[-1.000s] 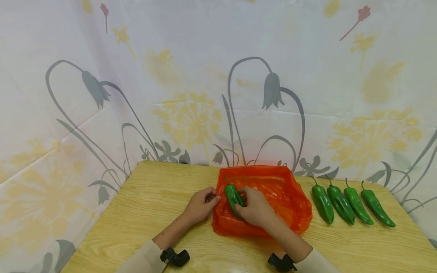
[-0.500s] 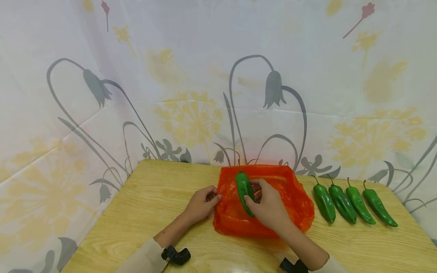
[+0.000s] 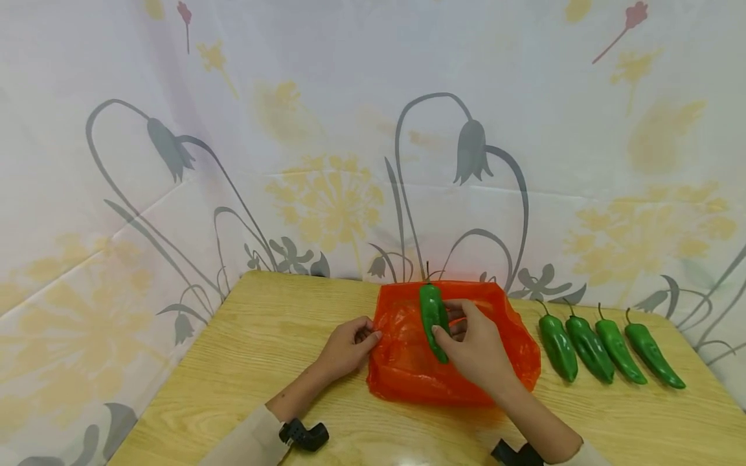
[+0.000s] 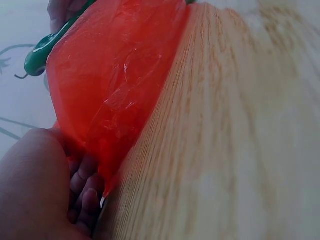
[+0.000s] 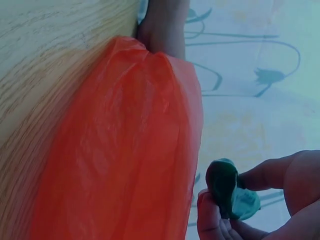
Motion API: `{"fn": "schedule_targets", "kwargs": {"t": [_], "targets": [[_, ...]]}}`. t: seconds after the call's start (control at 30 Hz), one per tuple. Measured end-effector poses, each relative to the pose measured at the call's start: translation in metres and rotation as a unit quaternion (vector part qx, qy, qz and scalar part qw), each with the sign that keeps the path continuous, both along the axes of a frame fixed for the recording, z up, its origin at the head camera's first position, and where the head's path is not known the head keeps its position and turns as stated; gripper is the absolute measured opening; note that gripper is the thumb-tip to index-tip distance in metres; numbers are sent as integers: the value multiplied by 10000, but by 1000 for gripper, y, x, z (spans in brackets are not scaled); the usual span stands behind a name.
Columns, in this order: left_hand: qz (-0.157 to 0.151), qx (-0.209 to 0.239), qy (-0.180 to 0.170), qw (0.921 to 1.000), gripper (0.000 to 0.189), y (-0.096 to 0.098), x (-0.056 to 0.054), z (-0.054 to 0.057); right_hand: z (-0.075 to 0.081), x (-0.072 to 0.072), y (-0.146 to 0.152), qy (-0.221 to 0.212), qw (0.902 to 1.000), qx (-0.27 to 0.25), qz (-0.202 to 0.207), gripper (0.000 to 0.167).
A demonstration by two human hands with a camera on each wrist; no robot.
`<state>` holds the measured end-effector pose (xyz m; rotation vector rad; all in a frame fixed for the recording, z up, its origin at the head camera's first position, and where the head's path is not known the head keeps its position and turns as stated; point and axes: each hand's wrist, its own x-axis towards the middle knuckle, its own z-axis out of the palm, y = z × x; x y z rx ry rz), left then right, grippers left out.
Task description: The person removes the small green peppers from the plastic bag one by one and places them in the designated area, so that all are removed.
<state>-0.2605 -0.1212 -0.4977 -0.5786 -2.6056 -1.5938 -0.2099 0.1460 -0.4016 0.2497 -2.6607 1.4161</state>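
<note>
A red plastic bag [image 3: 408, 382] stands spread on the table with its mouth facing up. At its left side my left hand [image 3: 345, 348] pinches the bag's edge between thumb and curled fingers. My right hand [image 3: 479, 349] grips a long green pepper [image 3: 432, 314] between thumb and fingers, over the bag's opening, stem pointing away from me. In the right wrist view the pepper [image 5: 222, 187] is seen end-on, beside the top of the bag [image 5: 120, 150]. The left wrist view has the pepper's stem end [image 4: 40, 57] above the bag's rim.
Several more green peppers [image 3: 610, 349] lie in a row on the wooden table [image 3: 280, 310], right of the bag. A flower-patterned cloth [image 3: 326, 129] hangs behind the table's back edge. Black wrist cameras [image 3: 304, 435] sit on both forearms.
My right hand has lifted the green pepper from the bag's left part, moving it right and turning it more upright in view. My left hand stays at the bag's left edge.
</note>
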Motion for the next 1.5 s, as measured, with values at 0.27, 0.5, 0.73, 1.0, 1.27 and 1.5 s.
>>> {"fn": "schedule_targets", "kwargs": {"t": [0.27,0.5,0.73,1.0,1.27,1.5], "targets": [[57,130,-81,9999,15,0,-1,0,-1,0,24,172,9996,138,-166,48],[139,132,-64,9998,11,0,0,1,5,4,53,193,9986,329,-377,50],[163,154,-67,9997,11,1,-2,0,7,13,90,170,9949,665,-741,57],[120,192,-64,9997,13,0,-3,-3,10,14,133,148,9875,907,-1280,62],[87,194,-72,9997,12,0,-2,-4,7,5,167,93,9799,902,-1777,64],[86,188,-69,9998,12,0,-3,-4,5,-3,189,-217,9783,772,-1911,69]]}}
